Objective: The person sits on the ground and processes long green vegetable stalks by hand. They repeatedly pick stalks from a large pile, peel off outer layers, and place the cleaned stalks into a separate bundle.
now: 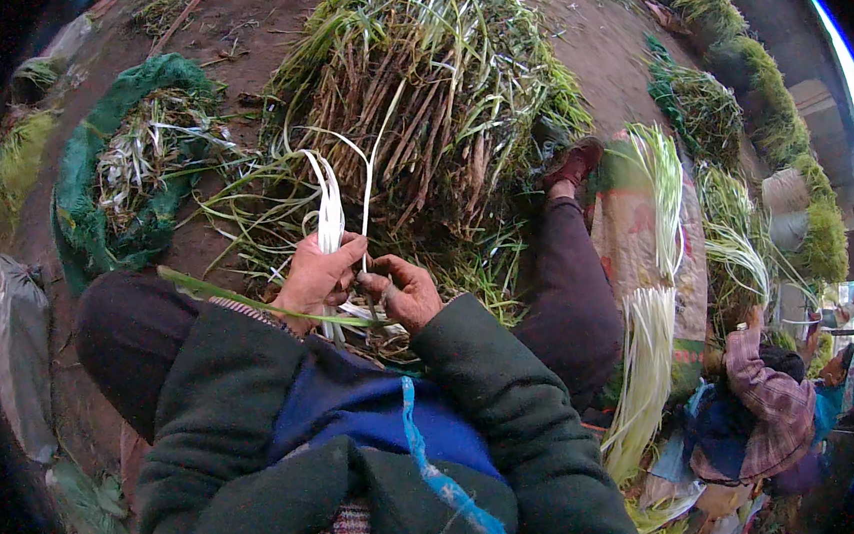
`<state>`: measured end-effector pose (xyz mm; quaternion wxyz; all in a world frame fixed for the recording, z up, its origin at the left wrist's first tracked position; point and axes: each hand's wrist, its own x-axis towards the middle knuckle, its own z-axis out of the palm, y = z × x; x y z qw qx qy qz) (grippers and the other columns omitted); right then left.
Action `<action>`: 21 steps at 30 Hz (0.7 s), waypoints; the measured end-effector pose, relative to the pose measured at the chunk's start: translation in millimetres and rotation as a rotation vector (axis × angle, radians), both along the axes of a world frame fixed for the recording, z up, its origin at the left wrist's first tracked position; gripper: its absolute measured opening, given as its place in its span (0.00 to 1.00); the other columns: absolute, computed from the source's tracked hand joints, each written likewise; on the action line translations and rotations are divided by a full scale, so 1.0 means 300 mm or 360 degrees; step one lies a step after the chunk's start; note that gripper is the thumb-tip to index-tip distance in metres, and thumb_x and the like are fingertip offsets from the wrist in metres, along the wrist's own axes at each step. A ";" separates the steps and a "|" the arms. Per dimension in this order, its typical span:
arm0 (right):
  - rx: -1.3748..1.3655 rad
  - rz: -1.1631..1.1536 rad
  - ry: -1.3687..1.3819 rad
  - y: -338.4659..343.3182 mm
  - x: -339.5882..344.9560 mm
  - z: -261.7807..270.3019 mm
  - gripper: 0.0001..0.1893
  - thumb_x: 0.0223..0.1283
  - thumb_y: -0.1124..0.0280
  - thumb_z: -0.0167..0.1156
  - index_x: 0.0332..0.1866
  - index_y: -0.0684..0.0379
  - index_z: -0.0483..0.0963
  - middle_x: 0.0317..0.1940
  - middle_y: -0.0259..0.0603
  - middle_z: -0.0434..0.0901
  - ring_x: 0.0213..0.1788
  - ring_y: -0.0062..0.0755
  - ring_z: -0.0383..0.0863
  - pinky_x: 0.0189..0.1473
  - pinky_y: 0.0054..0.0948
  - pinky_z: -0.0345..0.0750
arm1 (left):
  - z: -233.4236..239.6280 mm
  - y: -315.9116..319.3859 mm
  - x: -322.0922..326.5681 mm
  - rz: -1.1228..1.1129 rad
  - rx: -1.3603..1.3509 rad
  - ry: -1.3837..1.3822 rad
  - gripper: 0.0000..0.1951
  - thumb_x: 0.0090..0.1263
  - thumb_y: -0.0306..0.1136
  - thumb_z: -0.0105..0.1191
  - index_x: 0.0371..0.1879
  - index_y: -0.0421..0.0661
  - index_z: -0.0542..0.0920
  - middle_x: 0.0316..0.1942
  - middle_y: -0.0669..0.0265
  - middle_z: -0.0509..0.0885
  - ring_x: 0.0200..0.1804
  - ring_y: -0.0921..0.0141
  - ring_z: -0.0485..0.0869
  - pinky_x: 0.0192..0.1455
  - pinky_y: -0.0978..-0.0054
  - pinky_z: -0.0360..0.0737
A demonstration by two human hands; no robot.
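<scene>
Before my lap, my left hand point(320, 275) grips a small bunch of white stalks point(328, 199), their curled tops rising above the fist. Close on its right, the fingers of my right hand point(402, 291) pinch the lower part of a thin pale stalk point(367, 196) that forks at the top. A green leaf point(249, 300) lies across my left wrist and runs below both hands. Beyond them rises a large heap of leafy stalks point(430, 116) with brown lower parts. Loose leaves and peelings point(384, 338) lie under my hands.
A green mesh sack point(79, 196) with plant scraps stands at left. On a printed sack point(624, 244) at right lie green-topped stalks point(667, 210) and a bundle of pale stalks point(649, 362). A co-worker in a plaid sleeve point(774, 420) sits at lower right, near more stalks point(733, 243).
</scene>
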<state>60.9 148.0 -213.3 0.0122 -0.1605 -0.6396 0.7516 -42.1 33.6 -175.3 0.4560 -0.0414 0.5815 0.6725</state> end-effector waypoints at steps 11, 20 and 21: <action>-0.0533 -0.0127 -0.0164 0.011 -0.004 -0.091 0.08 0.53 0.71 0.60 0.37 0.59 0.73 0.19 0.26 0.71 0.18 0.13 0.64 0.18 0.15 0.57 | -0.011 0.021 0.014 -0.0030 0.0007 0.0126 0.08 0.60 0.32 0.55 0.32 0.42 0.73 0.18 0.71 0.76 0.11 0.84 0.63 0.07 0.87 0.53; -0.0175 -0.0228 0.0113 0.020 -0.001 -0.106 0.07 0.60 0.67 0.54 0.35 0.59 0.70 0.21 0.29 0.71 0.24 0.14 0.65 0.27 0.18 0.65 | 0.001 0.016 0.031 0.0101 0.0139 0.0087 0.07 0.64 0.32 0.51 0.27 0.42 0.74 0.08 0.76 0.65 0.08 0.83 0.59 0.08 0.86 0.51; -0.0043 -0.0227 0.0102 0.025 0.003 -0.123 0.06 0.60 0.68 0.53 0.35 0.60 0.70 0.21 0.29 0.70 0.24 0.15 0.65 0.28 0.18 0.65 | 0.001 0.017 0.030 0.0102 0.0145 0.0050 0.07 0.64 0.32 0.50 0.27 0.41 0.74 0.08 0.76 0.64 0.08 0.83 0.59 0.08 0.86 0.51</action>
